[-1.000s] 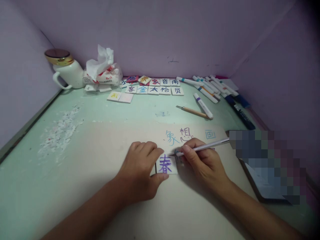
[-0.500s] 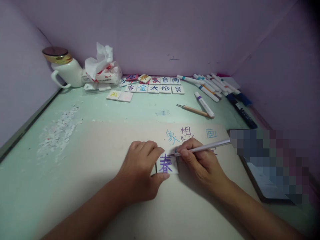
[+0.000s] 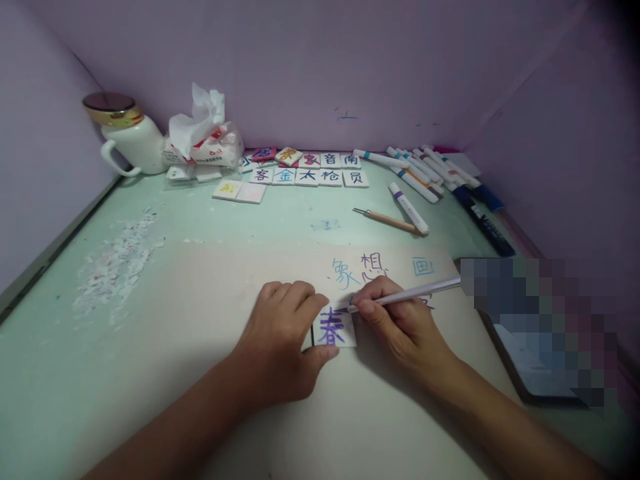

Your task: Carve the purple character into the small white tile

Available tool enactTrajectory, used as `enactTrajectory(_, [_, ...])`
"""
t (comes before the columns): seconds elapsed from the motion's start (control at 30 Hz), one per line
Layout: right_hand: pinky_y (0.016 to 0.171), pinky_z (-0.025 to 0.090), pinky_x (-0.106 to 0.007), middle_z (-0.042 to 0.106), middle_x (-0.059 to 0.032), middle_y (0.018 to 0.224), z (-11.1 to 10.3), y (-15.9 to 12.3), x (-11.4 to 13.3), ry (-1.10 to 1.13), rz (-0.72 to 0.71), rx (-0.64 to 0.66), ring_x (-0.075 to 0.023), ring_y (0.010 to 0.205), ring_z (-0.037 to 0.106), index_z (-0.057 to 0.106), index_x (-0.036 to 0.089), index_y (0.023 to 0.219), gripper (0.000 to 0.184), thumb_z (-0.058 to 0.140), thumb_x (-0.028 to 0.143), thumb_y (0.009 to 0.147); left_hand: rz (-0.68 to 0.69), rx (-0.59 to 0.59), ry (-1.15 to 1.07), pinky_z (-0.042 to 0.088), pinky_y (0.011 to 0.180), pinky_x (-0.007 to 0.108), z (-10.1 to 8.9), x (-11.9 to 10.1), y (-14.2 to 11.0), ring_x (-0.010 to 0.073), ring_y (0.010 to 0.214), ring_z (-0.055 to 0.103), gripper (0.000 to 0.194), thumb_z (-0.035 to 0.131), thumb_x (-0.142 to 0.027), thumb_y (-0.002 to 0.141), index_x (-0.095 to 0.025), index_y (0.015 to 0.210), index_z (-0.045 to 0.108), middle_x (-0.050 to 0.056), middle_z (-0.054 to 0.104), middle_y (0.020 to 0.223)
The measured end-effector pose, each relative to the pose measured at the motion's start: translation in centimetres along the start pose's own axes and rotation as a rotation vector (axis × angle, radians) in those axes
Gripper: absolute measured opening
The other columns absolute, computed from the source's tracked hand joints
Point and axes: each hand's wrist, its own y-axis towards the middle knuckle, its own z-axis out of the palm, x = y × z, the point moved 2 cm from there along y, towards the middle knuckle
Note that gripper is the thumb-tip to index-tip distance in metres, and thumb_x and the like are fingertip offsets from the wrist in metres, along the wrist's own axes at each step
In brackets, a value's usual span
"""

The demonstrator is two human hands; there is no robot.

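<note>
My left hand (image 3: pixel 285 340) is closed on a small white square tile (image 3: pixel 349 335), with the index finger at its top edge and the thumb at its lower edge. The tile bears a purple Chinese character and lies flat on a beige board (image 3: pixel 210 300). In a pen grip, my right hand (image 3: pixel 400 323) holds a slim silver craft knife (image 3: pixel 417 292). Its thin tip points left, at the upper part of the tile beside the character; whether it touches the surface I cannot tell.
Lettered tiles (image 3: pixel 307 177) line the back, near markers (image 3: pixel 420 173). A wooden-handled gouge (image 3: pixel 393 223) touches a purple marker (image 3: pixel 409 208). White shavings (image 3: pixel 120 260), a lidded mug (image 3: pixel 133 147) and a tissue pack (image 3: pixel 210 150) are left. A tablet-like device (image 3: pixel 530 360), partly pixelated, lies right.
The knife and the fingers of my right hand have shifted very slightly. My left hand and the tile stay in place.
</note>
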Motion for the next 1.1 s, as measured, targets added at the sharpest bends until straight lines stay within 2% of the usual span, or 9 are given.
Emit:
enactTrajectory(0.43, [0.055, 0.041, -0.026, 0.057, -0.0013, 0.066, -0.12, 0.48, -0.04, -0.087, -0.037, 0.06, -0.0135, 0.059, 0.054, 0.051, 0.019, 0.076, 0.017, 0.041, 0.021, 0.089, 0.02, -0.009, 0.005, 0.036, 0.079, 0.044, 0.08, 0.09, -0.11, 0.0257, 0.09, 0.052, 0.034, 0.063, -0.028, 0.073, -0.014, 0.102, 0.054, 0.01, 0.057, 0.097])
enactTrajectory(1.1, [0.055, 0.039, -0.026, 0.053, -0.0002, 0.063, -0.21, 0.6, -0.09, -0.124, -0.009, 0.06, -0.0127, 0.057, 0.051, 0.047, 0.019, 0.07, 0.022, 0.039, 0.022, 0.09, 0.036, -0.04, 0.074, 0.037, 0.08, 0.045, 0.17, 0.21, -0.31, 0.0284, 0.093, 0.054, 0.03, 0.059, -0.034, 0.077, -0.015, 0.1, 0.054, 0.012, 0.057, 0.1])
